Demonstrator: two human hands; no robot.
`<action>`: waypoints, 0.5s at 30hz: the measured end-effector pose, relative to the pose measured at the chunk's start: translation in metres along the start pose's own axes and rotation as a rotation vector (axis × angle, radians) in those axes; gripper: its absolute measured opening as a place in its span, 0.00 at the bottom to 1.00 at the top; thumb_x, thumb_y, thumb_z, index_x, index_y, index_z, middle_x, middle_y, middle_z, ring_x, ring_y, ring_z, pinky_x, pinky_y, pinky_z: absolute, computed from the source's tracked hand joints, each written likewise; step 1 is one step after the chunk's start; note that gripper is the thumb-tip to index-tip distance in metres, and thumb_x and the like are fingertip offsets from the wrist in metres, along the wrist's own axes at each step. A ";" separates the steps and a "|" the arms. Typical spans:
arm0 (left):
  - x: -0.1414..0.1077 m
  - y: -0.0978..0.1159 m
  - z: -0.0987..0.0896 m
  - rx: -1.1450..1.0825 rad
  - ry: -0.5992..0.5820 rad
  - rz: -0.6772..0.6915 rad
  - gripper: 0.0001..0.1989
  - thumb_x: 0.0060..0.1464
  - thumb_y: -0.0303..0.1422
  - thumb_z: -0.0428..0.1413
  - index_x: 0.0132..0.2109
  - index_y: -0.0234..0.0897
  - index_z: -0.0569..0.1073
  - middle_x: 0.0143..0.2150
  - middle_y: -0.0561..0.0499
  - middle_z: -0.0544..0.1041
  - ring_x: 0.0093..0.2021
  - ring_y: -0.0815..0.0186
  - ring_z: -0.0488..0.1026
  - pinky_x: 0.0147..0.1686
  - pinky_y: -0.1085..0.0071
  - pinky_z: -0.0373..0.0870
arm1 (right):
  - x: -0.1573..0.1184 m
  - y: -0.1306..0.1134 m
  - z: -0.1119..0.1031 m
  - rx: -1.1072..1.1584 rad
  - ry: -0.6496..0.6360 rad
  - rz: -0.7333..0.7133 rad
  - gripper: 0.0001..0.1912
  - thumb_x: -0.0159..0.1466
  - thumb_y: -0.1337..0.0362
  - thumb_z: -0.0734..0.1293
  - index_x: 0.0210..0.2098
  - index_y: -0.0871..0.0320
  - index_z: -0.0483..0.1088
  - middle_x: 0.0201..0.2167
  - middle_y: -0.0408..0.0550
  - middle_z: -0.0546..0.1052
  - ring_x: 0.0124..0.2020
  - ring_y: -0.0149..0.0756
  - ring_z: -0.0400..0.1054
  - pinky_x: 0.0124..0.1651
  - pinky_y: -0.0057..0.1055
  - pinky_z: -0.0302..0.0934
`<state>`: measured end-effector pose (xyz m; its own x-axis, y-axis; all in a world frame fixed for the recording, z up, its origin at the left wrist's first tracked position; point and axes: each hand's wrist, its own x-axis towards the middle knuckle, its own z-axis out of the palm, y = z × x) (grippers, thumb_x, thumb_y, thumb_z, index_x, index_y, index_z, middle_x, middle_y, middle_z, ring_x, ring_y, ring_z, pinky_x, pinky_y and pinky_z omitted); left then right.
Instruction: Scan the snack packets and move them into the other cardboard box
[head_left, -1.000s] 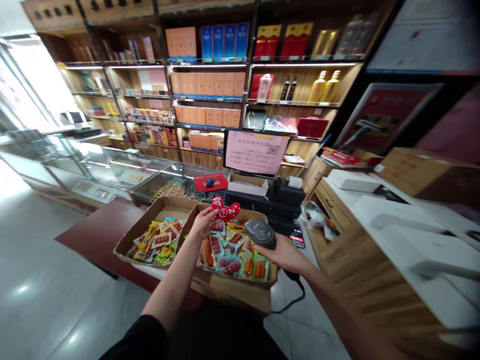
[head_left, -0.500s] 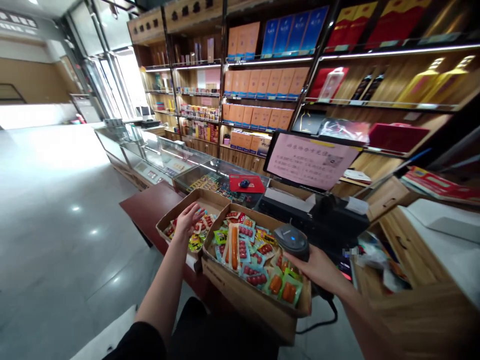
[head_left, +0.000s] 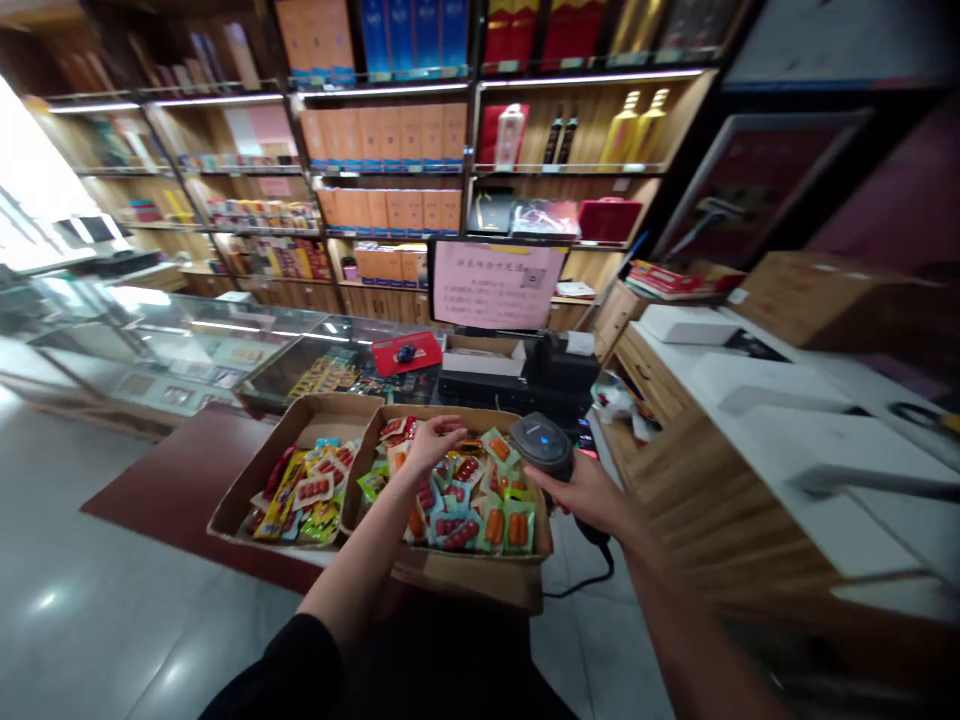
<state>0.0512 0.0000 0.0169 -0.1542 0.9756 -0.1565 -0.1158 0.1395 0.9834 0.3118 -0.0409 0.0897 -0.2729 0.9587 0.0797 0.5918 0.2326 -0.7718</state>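
Note:
Two cardboard boxes stand side by side. The left box (head_left: pixel 217 515) holds wrapped snack packets (head_left: pixel 313 488). More packets (head_left: pixel 454 528), with red and orange pieces inside, fill the right box (head_left: pixel 541 548). Over the right box is my left hand (head_left: pixel 435 442), its fingers spread and nothing visible in them. My right hand (head_left: pixel 583 490) grips a dark barcode scanner (head_left: pixel 541 443) with a small blue light, above the right box's right end. A black cable hangs below the scanner.
Behind the boxes are a glass counter (head_left: pixel 262 350), a red mat (head_left: pixel 420 355) and a screen (head_left: pixel 499 285) bearing a pink sheet. A wooden cabinet (head_left: pixel 675 470) is at the right. Stocked shelves line the wall.
The view has turned right. My left hand has moved from over the left box to over the right box. The scanner is still in my right hand, by the right box's right end.

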 end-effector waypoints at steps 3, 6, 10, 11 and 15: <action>0.018 -0.005 0.028 0.458 -0.124 0.180 0.16 0.45 0.22 0.63 0.43 0.37 0.80 0.44 0.41 0.80 0.47 0.53 0.76 0.54 0.58 0.69 | -0.015 -0.003 -0.001 0.022 0.065 0.065 0.20 0.57 0.51 0.71 0.43 0.58 0.77 0.26 0.50 0.82 0.36 0.49 0.79 0.39 0.38 0.72; 0.032 -0.008 0.046 0.893 -0.324 0.402 0.21 0.49 0.19 0.57 0.50 0.38 0.79 0.52 0.40 0.76 0.56 0.52 0.69 0.60 0.59 0.61 | -0.026 -0.004 0.003 0.021 0.143 0.149 0.19 0.57 0.52 0.71 0.42 0.57 0.77 0.24 0.49 0.81 0.34 0.50 0.79 0.37 0.37 0.72; 0.047 -0.019 0.068 1.231 -0.649 0.586 0.23 0.49 0.19 0.56 0.52 0.39 0.78 0.55 0.39 0.74 0.60 0.51 0.64 0.60 0.57 0.59 | -0.036 -0.008 0.010 0.012 0.217 0.262 0.17 0.57 0.53 0.70 0.40 0.57 0.76 0.22 0.48 0.79 0.33 0.48 0.79 0.37 0.36 0.71; 0.050 -0.023 0.072 1.268 -0.688 0.599 0.22 0.48 0.19 0.56 0.50 0.38 0.79 0.54 0.38 0.74 0.59 0.50 0.65 0.59 0.56 0.59 | -0.037 -0.010 0.012 0.015 0.230 0.283 0.17 0.58 0.53 0.70 0.40 0.57 0.76 0.21 0.47 0.79 0.33 0.47 0.79 0.37 0.36 0.71; 0.058 -0.040 0.077 1.141 -0.667 0.480 0.15 0.47 0.20 0.57 0.42 0.36 0.80 0.49 0.37 0.76 0.55 0.50 0.69 0.56 0.59 0.62 | -0.042 -0.018 0.021 0.032 0.277 0.327 0.16 0.58 0.54 0.70 0.40 0.58 0.75 0.23 0.47 0.79 0.34 0.45 0.78 0.39 0.36 0.70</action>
<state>0.1228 0.0643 -0.0241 0.5742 0.8180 -0.0330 0.7135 -0.4802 0.5103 0.2968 -0.0892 0.0864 0.1420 0.9898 -0.0093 0.5880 -0.0919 -0.8037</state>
